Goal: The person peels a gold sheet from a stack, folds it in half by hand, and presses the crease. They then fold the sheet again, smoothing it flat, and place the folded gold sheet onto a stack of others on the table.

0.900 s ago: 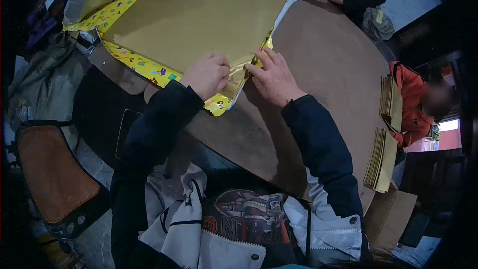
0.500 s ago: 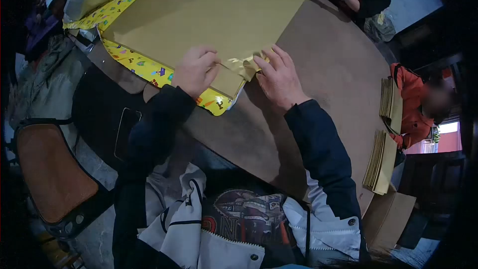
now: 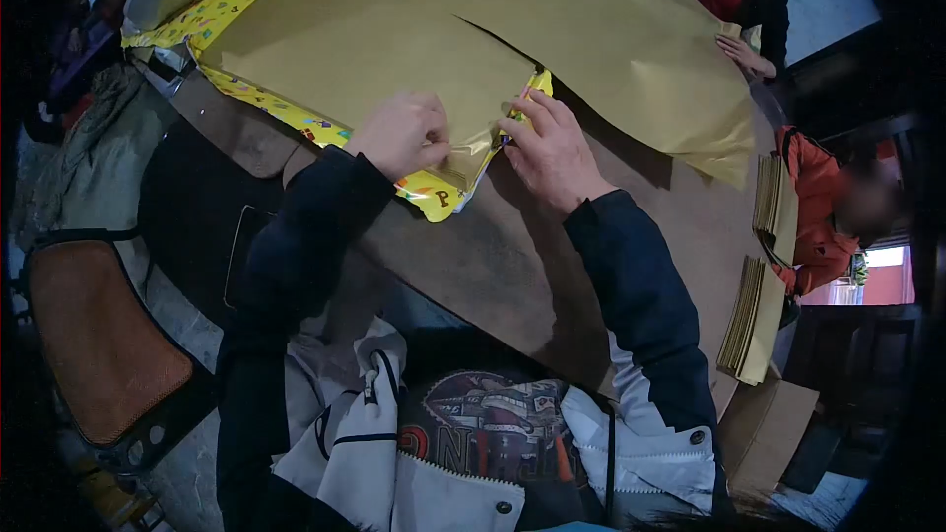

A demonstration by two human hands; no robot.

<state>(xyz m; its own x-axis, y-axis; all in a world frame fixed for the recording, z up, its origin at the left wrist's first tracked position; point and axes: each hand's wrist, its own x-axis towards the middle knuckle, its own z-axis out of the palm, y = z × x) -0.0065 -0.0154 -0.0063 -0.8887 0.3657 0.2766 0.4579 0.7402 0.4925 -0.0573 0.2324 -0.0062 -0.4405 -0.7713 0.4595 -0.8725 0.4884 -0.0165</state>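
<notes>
I look down at a round brown table (image 3: 552, 266) where my two hands meet at the near corner of a stack of gold paper sheets (image 3: 374, 30); my left hand (image 3: 399, 135) is curled into a loose fist pressing down on the corner, fingers clenched onto the foil edge; my right hand (image 3: 547, 148) pinches the corner tip between thumb and forefinger, the other fingers spread flat. Compared with half a second ago, a top gold sheet (image 3: 631, 49) has peeled away and now lies swung out to the right across the table, a dark split showing between it and the stack; a co-worker's hand (image 3: 741, 51) at the far side holds its far edge; so one sheet seems separated and my fingers are back at the corner, where the yellow patterned underside (image 3: 434, 192) shows. Another person in orange (image 3: 813, 207) sits at the right beside piles of folded gold paper (image 3: 754, 320).
</notes>
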